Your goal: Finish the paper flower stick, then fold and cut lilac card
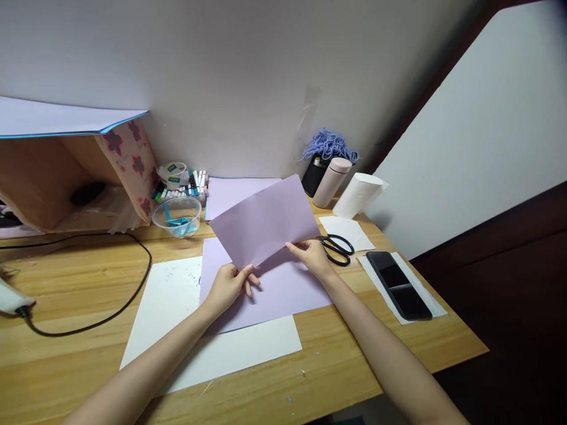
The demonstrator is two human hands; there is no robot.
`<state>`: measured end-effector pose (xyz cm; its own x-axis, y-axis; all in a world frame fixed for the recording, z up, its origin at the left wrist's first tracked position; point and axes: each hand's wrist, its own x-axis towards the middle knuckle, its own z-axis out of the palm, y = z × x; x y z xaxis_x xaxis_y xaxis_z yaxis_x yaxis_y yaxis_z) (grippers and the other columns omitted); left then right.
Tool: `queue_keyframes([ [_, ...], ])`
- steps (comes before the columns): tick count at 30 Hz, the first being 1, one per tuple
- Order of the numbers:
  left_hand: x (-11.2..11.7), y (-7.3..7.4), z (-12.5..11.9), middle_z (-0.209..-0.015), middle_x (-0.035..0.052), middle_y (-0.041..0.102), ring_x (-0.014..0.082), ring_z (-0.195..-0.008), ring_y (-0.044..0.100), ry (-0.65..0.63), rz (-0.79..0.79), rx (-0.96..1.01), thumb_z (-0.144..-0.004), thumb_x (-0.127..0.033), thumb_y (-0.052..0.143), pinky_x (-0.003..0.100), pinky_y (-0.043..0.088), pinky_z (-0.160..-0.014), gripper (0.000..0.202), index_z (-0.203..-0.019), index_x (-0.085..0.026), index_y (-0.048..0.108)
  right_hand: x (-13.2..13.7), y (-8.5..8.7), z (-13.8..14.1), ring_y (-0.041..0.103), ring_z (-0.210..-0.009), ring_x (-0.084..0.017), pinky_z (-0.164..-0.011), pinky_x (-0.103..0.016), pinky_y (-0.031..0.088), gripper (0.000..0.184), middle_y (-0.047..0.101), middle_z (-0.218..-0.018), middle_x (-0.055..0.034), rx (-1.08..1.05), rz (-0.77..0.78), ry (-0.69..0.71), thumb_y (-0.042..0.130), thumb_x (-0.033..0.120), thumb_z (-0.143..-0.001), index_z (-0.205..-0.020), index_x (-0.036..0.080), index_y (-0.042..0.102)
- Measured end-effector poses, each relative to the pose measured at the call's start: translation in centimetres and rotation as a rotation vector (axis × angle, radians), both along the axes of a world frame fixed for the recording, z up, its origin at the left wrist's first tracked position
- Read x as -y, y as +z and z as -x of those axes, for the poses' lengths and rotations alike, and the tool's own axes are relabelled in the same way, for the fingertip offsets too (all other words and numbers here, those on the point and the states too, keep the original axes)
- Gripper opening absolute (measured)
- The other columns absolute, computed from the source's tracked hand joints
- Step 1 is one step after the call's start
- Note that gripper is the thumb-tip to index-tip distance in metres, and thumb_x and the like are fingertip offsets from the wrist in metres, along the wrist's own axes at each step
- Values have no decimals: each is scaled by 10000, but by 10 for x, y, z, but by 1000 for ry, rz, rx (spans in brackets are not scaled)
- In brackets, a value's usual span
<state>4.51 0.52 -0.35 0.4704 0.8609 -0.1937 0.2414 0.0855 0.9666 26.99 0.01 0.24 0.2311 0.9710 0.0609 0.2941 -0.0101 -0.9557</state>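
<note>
Both hands hold a rectangular piece of purple paper, tilted up above the table. My left hand pinches its lower left edge between thumb and fingers. At the lower right edge, my right hand has its thumb on the near side and fingers behind. Beneath lies a larger purple sheet, resting on a white sheet with dark marks near its top. Just right of my right hand are scissors with black handles; their blades are mostly hidden.
A cardboard box, clear plastic bowl, markers and more purple paper stand along the back left. Back right are a pink bottle, blue yarn and tissue roll. A phone lies right; a black cable curves left.
</note>
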Motion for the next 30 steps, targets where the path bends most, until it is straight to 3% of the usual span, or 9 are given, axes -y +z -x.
queue_keyframes([
  [10, -1, -1, -1, -462, 70, 612, 80, -340, 399, 27, 45, 51, -822, -488, 465, 228, 268, -414, 485, -771, -56, 679, -8, 8, -36, 607, -664, -166, -683, -291, 470, 309, 665, -660, -38, 61, -147, -136, 591, 429, -738, -730, 140, 702],
  [15, -3, 4, -1, -384, 30, 545, 76, -324, 387, 27, 88, 71, -815, -448, 484, 221, 257, -392, 429, -722, -70, 665, -8, 8, -35, 594, -634, -144, -701, -298, 492, 312, 649, -683, -28, -109, -172, -168, 583, 447, -744, -742, 148, 671],
  [19, -7, 6, 5, -495, 44, 619, 71, -333, 448, -7, 66, 66, -805, -424, 508, 208, 316, -393, 363, -750, -86, 631, -5, 14, -40, 591, -580, -120, -596, -264, 517, 347, 647, -730, -7, -252, -75, -32, 629, 463, -708, -881, 162, 639],
  [22, -13, 10, 13, -533, 40, 631, 91, -351, 500, 19, 26, 31, -778, -443, 546, 211, 350, -382, 351, -775, -96, 605, -2, 17, -44, 558, -490, -104, -482, -223, 476, 352, 636, -621, 1, -177, 99, 155, 706, 443, -642, -803, 140, 626],
  [26, -21, 20, 19, -647, 62, 666, 115, -458, 576, 205, -8, 154, -755, -447, 580, 215, 388, -412, 353, -814, -99, 603, 0, 15, -24, 504, -376, -92, -403, -209, 411, 351, 570, -449, 29, -186, 91, 140, 708, 462, -639, -714, 146, 573],
  [30, -16, 24, 14, -938, 139, 688, 169, -681, 655, 130, 77, 271, -741, -432, 609, 259, 490, -560, 375, -904, -94, 617, 7, 10, 21, 560, -419, -137, -416, -242, 437, 358, 604, -487, 0, -266, 2, 38, 686, 489, -655, -745, 160, 580],
])
